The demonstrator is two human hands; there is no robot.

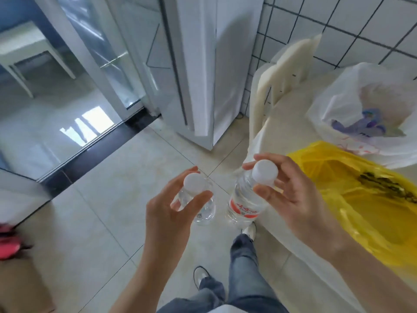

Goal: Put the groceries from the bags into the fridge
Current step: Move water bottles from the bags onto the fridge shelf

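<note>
Tiled floor, white fridge point(203, 71) at 12 o'clock. Left hand point(171, 211) pinches water bottle point(204, 213) by cap; right hand point(291, 195) pinches red-label bottle point(244, 204). Yellow bag point(370, 199) at 3 o'clock.

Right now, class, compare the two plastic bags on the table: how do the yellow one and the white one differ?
The yellow bag is a strong, opaque yellow with dark print; the white bag is pale and see-through, with a purple item showing inside. The yellow bag lies nearer the person, beside the right hand; the white bag sits farther back, by the tiled wall. Both are thin, crumpled plastic with open mouths.
</note>
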